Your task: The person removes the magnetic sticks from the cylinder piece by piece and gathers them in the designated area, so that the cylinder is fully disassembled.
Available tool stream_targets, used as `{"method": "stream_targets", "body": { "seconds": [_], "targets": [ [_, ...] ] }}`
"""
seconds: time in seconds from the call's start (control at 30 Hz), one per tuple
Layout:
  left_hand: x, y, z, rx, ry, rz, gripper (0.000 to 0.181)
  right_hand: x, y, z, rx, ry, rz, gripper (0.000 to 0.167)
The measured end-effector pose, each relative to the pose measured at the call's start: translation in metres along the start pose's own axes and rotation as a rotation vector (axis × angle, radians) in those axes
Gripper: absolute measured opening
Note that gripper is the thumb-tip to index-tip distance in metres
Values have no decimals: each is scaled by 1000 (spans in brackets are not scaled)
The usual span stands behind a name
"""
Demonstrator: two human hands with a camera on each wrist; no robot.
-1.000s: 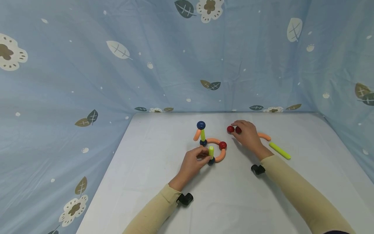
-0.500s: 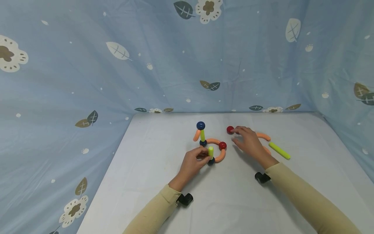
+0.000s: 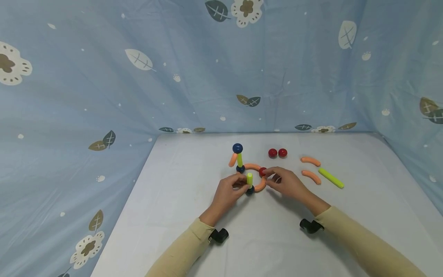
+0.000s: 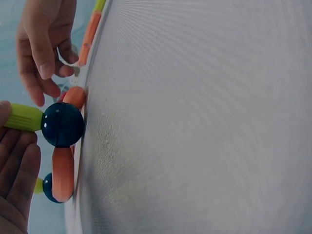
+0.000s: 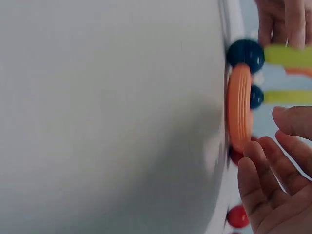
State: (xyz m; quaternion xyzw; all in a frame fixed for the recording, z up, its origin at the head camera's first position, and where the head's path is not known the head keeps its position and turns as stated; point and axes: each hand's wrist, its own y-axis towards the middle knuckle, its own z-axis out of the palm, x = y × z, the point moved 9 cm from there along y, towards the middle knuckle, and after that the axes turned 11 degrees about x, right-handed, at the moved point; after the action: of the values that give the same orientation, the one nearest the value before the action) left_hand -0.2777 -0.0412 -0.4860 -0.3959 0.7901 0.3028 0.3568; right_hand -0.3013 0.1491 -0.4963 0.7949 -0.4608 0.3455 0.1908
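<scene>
Left hand (image 3: 229, 191) pinches lime plastic rod (image 3: 250, 180). Right hand (image 3: 286, 183) loosely parted, empty; bumping glossy red ball (image 3: 261, 171) could unseat it.

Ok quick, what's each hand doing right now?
Left hand: holding the nearer upright lime-green stick.
Right hand: open, beside the glossy red ball joining two curved orange sticks; contact unclear.

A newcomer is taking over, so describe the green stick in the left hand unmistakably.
On the white table, find the ring of orange curved pieces and balls. At its near edge, the left hand pinches the green stick, upright on a dark-blue ball. Its top is bare; the other upright stick carries a second ball.
</scene>
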Motion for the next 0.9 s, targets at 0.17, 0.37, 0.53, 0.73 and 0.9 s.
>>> {"method": "stream_targets", "body": {
  "seconds": [0.17,0.37,0.53,0.73,0.9],
  "targets": [
    [0,0,0,1,-3,0,19,11,-4,17,48,57,-32,35],
    [2,1,0,-1,2,-12,19,13,-4,31,70,93,-6,36],
    [2,1,0,-1,4,-6,20,20,-1,36,57,74,-31,35],
    [1,0,-1,-8,9,13,20,20,4,42,56,59,6,33],
    [1,0,0,-8,13,18,20,18,7,45,50,52,33,31]
  ]
}}
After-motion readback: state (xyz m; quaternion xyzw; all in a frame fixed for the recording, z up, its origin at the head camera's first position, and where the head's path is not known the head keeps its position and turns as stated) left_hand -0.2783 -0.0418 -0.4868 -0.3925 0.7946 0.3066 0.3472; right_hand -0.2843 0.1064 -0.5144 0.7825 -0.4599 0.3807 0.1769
